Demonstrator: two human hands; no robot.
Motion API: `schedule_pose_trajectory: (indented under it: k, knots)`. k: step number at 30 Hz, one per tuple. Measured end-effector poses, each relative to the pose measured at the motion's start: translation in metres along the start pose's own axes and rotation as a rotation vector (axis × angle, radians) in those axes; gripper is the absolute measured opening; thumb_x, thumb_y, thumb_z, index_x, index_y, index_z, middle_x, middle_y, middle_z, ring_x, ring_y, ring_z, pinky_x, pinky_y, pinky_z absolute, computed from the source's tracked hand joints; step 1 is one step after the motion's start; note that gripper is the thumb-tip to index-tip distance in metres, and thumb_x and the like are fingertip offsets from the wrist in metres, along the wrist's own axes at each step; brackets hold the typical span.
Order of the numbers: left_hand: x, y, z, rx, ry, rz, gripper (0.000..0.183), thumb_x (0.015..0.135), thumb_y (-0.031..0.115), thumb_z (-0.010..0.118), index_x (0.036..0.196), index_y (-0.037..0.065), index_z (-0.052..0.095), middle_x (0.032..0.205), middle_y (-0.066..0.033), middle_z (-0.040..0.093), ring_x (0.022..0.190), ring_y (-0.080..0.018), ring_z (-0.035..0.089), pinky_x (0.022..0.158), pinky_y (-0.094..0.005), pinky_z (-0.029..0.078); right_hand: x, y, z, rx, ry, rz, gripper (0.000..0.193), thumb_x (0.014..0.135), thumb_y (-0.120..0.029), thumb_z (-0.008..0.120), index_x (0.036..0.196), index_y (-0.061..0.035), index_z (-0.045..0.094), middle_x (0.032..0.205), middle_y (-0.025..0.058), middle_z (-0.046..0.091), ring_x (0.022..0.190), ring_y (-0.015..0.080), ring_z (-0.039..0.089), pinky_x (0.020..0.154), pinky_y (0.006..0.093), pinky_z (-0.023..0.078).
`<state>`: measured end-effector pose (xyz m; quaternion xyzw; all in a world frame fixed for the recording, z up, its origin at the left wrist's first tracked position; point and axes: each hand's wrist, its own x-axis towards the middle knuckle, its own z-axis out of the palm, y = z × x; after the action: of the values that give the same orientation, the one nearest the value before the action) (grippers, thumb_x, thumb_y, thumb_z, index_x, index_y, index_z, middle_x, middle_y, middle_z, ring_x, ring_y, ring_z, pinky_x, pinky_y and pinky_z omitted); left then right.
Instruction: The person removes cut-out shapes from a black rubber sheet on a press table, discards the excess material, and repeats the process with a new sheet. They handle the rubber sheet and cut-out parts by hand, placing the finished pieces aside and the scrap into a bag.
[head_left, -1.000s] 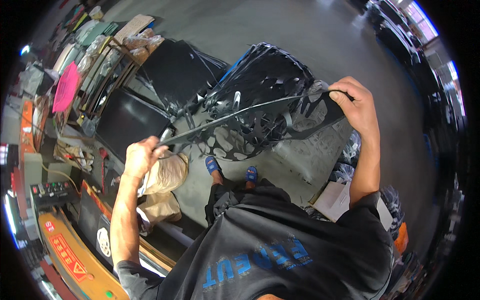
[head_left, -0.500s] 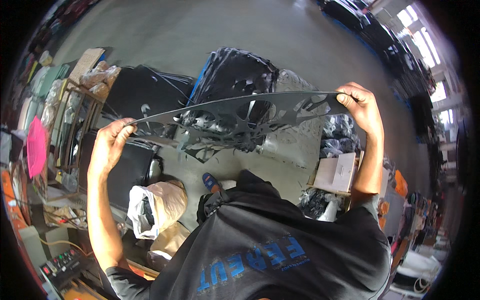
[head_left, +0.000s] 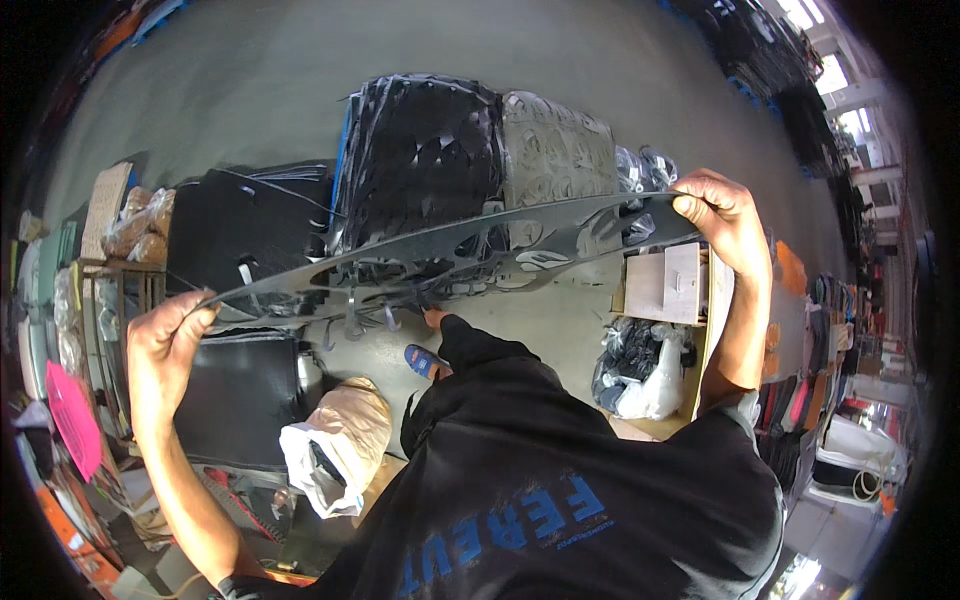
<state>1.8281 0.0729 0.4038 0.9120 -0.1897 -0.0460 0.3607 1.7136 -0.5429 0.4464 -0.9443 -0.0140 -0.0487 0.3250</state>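
Between my two hands a thin black sheet with cut-out holes [head_left: 400, 262] is stretched above the floor. My left hand [head_left: 168, 335] is closed, pinching the sheet's left end between thumb and fingers. At the other end my right hand [head_left: 715, 210] is closed in the same way, held a little higher in the view. Beyond the sheet lies a tall stack of black sheets [head_left: 425, 150]. A grey sheet with many cut shapes [head_left: 560, 150] lies right of that stack.
To the left are a flat black sheet stack [head_left: 240, 220] and a wooden rack [head_left: 125, 268]. A white sack [head_left: 340, 440] stands near my feet. On the right are a wooden cabinet [head_left: 665, 285] and black plastic bags [head_left: 625, 365]. Grey floor [head_left: 560, 50] stretches beyond.
My left hand has moved left and nearer, and the sheet now slants more and looks tauter. My right hand has shifted little. The view has turned, and a foot has stepped forward.
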Motion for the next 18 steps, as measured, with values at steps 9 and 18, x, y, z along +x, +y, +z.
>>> schedule_pose_trajectory:
  k: [9,18]
  knots:
    - [0.247,-0.032,0.001,-0.039,-0.165,-0.056,0.022,0.102,0.015,0.074,0.111,-0.005,0.077,0.09,-0.004,0.074,0.078,-0.0096,0.064,0.072,-0.0263,0.053,0.145,0.101,0.003,-0.047,0.045,0.026,0.018,0.097,-0.013,0.079,0.104,0.0034,0.076,0.089,0.0058,0.072,0.083,0.0154,0.067,0.077,0.0319,0.053]
    - [0.522,-0.196,0.191,0.318,-0.138,-0.053,0.066,0.106,0.043,0.062,0.154,-0.001,0.054,0.153,-0.029,0.058,0.145,-0.0421,0.055,0.12,-0.0464,0.044,0.415,0.296,0.103,-0.063,0.185,0.206,0.069,0.102,-0.042,0.072,0.15,0.0041,0.055,0.13,0.022,0.074,0.118,0.0251,0.07,0.103,0.0401,0.055]
